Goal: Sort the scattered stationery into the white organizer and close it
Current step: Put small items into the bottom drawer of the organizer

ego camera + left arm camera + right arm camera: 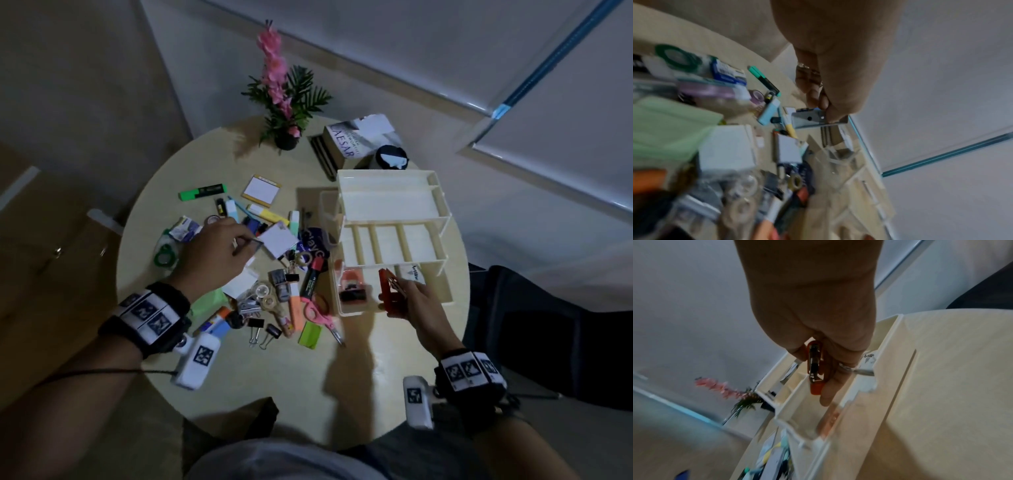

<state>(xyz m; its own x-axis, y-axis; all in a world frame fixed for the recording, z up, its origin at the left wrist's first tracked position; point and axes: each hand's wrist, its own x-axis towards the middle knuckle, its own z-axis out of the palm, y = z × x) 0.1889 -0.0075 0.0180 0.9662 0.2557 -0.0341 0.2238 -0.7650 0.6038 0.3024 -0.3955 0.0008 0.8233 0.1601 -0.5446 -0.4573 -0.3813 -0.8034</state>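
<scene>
The white organizer (387,202) stands open in stepped tiers at the right of the round table. My right hand (397,291) grips an orange-red stapler (815,366) just above the organizer's (890,345) lowest front tray. That tray holds black binder clips (352,294) and a white Artline box (414,274). My left hand (246,245) hovers over the stationery pile and pinches a small silver metal piece (813,120). Around it lie a green highlighter (202,191), note pads (262,190), a red marker (311,277), pink scissors (320,315), tape rolls (263,294) and loose binder clips (263,330).
A potted pink flower (281,99), a book (359,138) and a black round object (392,157) sit at the table's far side. A green tape dispenser (166,255) lies at the left. Bare tabletop (359,383) shows near me. A dark chair (548,325) stands at the right.
</scene>
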